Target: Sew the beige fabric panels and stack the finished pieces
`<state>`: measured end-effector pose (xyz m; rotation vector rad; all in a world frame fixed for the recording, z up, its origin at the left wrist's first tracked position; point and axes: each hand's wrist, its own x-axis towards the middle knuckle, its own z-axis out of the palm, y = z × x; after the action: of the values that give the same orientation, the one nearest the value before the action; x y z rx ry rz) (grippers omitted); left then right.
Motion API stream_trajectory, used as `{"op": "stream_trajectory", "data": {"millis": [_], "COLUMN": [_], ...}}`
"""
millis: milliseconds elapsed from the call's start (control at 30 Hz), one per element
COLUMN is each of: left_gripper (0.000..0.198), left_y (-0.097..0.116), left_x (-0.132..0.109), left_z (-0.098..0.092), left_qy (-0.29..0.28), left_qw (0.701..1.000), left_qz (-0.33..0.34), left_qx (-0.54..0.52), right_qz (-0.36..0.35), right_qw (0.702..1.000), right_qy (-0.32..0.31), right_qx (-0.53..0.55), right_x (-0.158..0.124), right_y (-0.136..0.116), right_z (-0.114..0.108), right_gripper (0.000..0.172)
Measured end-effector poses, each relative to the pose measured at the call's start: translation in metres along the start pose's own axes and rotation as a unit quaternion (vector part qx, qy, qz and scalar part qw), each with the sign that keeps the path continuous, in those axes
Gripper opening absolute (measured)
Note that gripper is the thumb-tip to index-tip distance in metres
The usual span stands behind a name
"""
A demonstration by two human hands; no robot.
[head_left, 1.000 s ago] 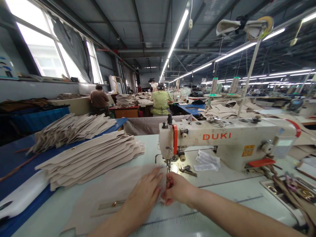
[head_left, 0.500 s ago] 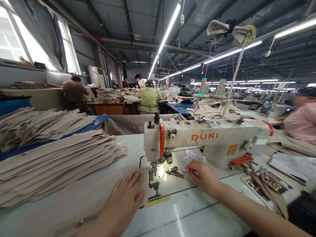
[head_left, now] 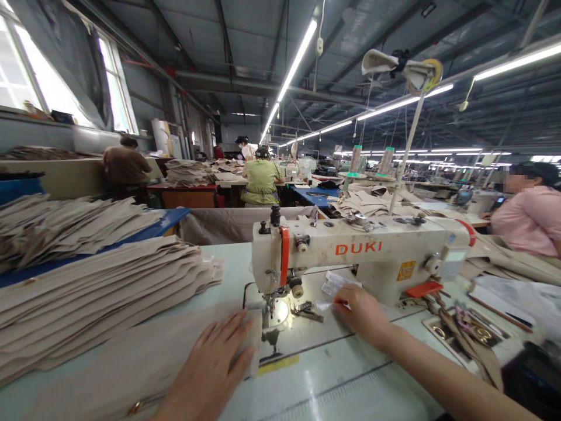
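My left hand [head_left: 217, 359] lies flat, fingers stretched out, on a beige fabric panel [head_left: 144, 345] left of the needle. A zipper with a gold-coloured pull [head_left: 135, 407] shows near that panel's lower edge. My right hand [head_left: 362, 313] is closed in a pinch by the small white labels [head_left: 339, 280] on the sewing machine's bed. A thin whitish label [head_left: 324, 305] sticks out at its fingertips. Between my hands stands the sewing machine [head_left: 319, 242] marked DUKI. A metal guide [head_left: 308, 311] sits beside its needle plate [head_left: 279, 313].
Stacked beige panels [head_left: 109, 292] cover the table's left side. At right, a recessed tray [head_left: 464, 336] holds metal rings and straps. A thread stand [head_left: 407, 152] rises behind the machine. A person in pink [head_left: 526, 213] sits at right; others work farther back.
The view has shifted slightly. My right hand has drawn a little away from the metal guide, and more of the whitish label shows at its fingertips. My left hand stays on the panel.
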<state>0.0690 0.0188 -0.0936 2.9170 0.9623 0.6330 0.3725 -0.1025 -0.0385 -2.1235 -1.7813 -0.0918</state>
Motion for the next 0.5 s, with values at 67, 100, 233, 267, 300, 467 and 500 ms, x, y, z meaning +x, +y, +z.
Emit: {"op": "stream_trajectory", "data": {"millis": [67, 100, 233, 267, 300, 467, 500], "left_gripper": [0.042, 0.041, 0.041, 0.044, 0.048, 0.051, 0.049], "left_y": [0.001, 0.006, 0.04, 0.049, 0.056, 0.063, 0.059], "left_x": [-0.002, -0.002, 0.006, 0.01, 0.013, 0.021, 0.019], "left_z": [-0.004, -0.009, -0.028, -0.03, -0.032, -0.037, -0.039], "left_qy": [0.049, 0.06, 0.01, -0.024, -0.059, -0.083, -0.068], "left_qw": [0.997, 0.994, 0.935, 0.894, 0.844, 0.686, 0.69], "left_qz": [0.026, 0.025, -0.097, -0.138, -0.175, -0.29, -0.298], "left_qx": [-0.048, -0.085, -0.341, -0.425, -0.504, -0.662, -0.656], "right_qz": [-0.009, -0.017, -0.107, -0.138, -0.168, -0.237, -0.228], "right_qw": [1.0, 1.0, 0.988, 0.982, 0.976, 0.955, 0.95], "right_qy": [0.007, 0.01, 0.056, 0.075, 0.09, 0.098, 0.098], "right_qx": [0.014, 0.024, 0.093, 0.105, 0.109, 0.151, 0.188], "right_x": [-0.003, -0.005, -0.017, -0.02, -0.023, -0.028, -0.028], "right_y": [-0.005, -0.01, -0.045, -0.057, -0.069, -0.107, -0.109], "right_z": [-0.005, -0.007, -0.004, -0.001, 0.003, 0.017, 0.018], "right_gripper": [0.015, 0.014, 0.014, 0.014, 0.014, 0.013, 0.01]}}
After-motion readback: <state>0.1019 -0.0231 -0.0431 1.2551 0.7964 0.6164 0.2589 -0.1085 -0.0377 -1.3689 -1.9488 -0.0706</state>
